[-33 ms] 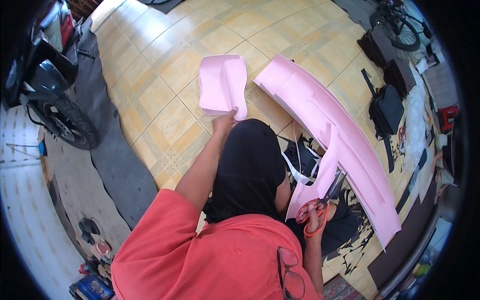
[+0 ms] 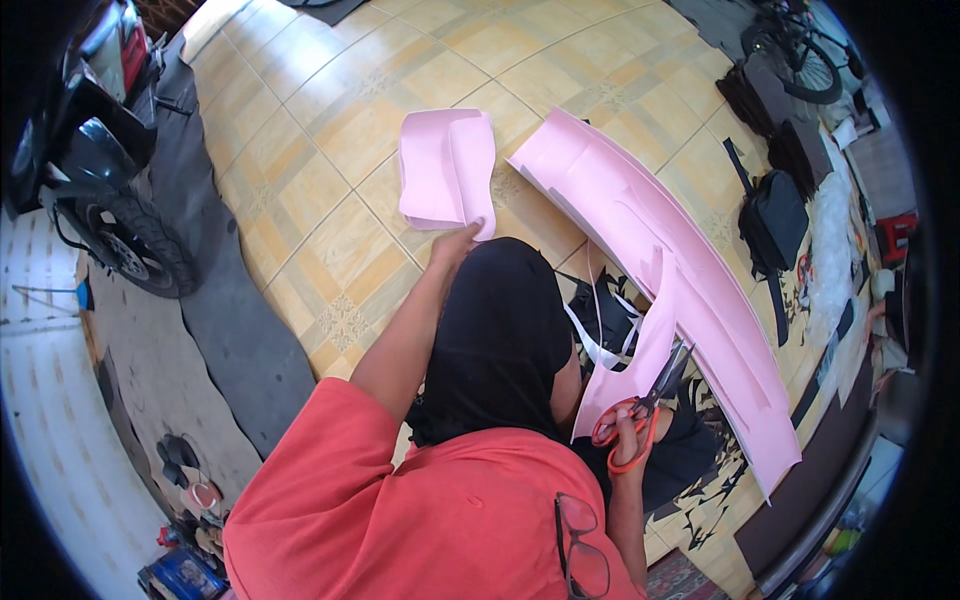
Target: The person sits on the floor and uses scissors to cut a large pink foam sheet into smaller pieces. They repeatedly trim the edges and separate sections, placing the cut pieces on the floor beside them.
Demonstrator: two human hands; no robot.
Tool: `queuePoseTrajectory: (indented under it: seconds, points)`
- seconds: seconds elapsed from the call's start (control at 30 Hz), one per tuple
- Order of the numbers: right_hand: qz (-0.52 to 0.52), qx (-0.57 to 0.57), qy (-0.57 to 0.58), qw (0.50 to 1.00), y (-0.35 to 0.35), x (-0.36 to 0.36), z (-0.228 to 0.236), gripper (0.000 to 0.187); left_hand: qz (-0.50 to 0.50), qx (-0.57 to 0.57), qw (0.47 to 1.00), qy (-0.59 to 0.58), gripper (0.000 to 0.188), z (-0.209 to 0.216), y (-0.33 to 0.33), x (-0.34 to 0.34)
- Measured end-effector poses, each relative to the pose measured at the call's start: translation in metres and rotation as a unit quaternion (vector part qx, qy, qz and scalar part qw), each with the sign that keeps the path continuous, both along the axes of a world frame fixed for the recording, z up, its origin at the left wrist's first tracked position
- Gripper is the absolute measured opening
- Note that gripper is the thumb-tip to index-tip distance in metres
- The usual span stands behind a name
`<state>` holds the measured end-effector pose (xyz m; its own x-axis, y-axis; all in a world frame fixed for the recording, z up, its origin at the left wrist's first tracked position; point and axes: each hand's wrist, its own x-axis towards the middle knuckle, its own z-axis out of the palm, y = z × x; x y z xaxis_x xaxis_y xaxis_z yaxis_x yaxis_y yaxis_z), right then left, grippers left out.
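Pink pieces [image 2: 430, 165], open tiles [image 2: 315, 205] beyond their edges, are pinched by left hand [image 2: 456, 245]; right hand [image 2: 627, 432] grips scissors [image 2: 653, 399].

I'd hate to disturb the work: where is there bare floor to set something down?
Bare tiles lie between the dark grey mat and the small pink pieces at the left hand; more lie beyond those pieces. The right side is crowded: the right hand with scissors, the long curved pink sheet, then a black bag.

Orange-handled scissors [image 2: 655, 397], wavy-edged pink pieces [image 2: 432, 165], farther left
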<state>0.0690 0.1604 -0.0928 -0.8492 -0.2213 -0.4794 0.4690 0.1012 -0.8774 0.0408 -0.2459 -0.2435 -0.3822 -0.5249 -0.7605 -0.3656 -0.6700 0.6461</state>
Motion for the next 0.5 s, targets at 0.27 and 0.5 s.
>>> queuePoseTrajectory:
  seconds: [0.27,0.5]
  points:
    - [0.007,0.018,-0.002,1.000,-0.006,-0.007,-0.006,0.014,-0.163,-0.179,0.955,0.169,0.031,-0.015,0.010,0.020]
    - [0.043,0.014,0.002,0.999,-0.015,-0.014,-0.004,0.014,-0.411,-0.312,0.856,0.021,0.036,-0.015,-0.007,0.065]
